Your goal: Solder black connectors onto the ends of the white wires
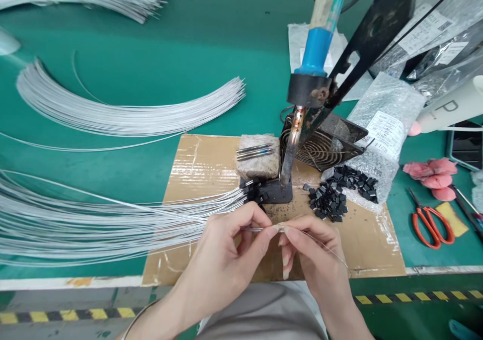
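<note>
- A blue-handled soldering iron [317, 48] rises toward the camera, clamped in a black stand [372, 25], its tip angled down over a dark base plate [281, 194].
- The left hand [230, 259] pinches a thin wire [252, 229] between thumb and index finger, the gap closed down to the wire itself.
- The right hand [313, 244] pinches too, thumb against index finger, its tips meeting those of the left (exactly what sits under the touching tips is hidden); a fine strand trails from it to the lower right.
- The thin wire lies level between the hands, just above the cardboard sheet [204, 164].
- Beside the left hand, a fan of white wires [94, 227] stretches leftward, its right ends by small black parts at the base plate.
- Beyond the right hand, a pile of black pieces [326, 201] spills near a bubble-wrap bag [383, 129].
- Orange-handled scissors [433, 227] lie well to the right, next to a yellow sponge [453, 219].
</note>
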Action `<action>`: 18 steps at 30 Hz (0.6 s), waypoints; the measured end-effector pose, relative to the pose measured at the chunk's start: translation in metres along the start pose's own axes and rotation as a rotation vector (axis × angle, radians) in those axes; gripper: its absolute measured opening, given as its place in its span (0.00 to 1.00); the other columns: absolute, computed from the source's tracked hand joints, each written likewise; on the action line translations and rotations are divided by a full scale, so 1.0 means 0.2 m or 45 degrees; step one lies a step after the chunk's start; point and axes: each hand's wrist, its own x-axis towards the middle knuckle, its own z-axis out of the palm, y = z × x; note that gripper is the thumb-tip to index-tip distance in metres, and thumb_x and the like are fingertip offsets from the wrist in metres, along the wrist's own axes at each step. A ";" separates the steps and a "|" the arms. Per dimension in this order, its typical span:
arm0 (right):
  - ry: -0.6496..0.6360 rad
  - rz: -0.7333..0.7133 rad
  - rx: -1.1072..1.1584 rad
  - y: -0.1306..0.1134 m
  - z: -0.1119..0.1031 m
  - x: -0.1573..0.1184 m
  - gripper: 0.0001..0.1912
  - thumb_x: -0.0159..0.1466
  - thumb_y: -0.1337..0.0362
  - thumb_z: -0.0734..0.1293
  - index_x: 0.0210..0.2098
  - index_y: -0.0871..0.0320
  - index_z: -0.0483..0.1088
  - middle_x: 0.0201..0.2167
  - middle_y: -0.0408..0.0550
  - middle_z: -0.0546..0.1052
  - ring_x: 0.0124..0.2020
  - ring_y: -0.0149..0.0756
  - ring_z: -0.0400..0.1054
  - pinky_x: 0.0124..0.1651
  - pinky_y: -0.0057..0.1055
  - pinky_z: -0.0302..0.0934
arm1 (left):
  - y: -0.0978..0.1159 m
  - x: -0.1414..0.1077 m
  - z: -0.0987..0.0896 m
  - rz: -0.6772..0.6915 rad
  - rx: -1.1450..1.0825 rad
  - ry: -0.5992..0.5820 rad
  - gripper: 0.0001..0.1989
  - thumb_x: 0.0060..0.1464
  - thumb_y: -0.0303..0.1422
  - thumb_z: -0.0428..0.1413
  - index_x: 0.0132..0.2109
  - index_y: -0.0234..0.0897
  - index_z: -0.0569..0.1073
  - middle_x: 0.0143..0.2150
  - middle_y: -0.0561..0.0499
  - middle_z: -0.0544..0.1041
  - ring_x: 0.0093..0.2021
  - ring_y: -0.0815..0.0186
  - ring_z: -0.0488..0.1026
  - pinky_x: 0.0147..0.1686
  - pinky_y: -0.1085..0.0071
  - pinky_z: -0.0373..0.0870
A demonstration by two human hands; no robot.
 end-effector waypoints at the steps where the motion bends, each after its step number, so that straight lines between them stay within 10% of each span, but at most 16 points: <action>1: -0.003 0.025 0.015 0.00 0.00 0.01 0.08 0.63 0.57 0.81 0.32 0.54 0.87 0.24 0.44 0.83 0.18 0.27 0.74 0.21 0.20 0.74 | 0.01 0.00 0.00 0.003 0.005 -0.013 0.15 0.68 0.38 0.55 0.33 0.39 0.76 0.25 0.51 0.76 0.24 0.67 0.66 0.22 0.72 0.56; 18: -0.024 0.099 0.136 -0.03 0.03 0.02 0.10 0.61 0.55 0.82 0.32 0.55 0.87 0.23 0.43 0.80 0.18 0.25 0.71 0.20 0.18 0.73 | -0.02 0.01 0.05 0.022 -0.060 0.122 0.12 0.68 0.36 0.56 0.34 0.39 0.75 0.24 0.55 0.71 0.23 0.69 0.63 0.23 0.71 0.55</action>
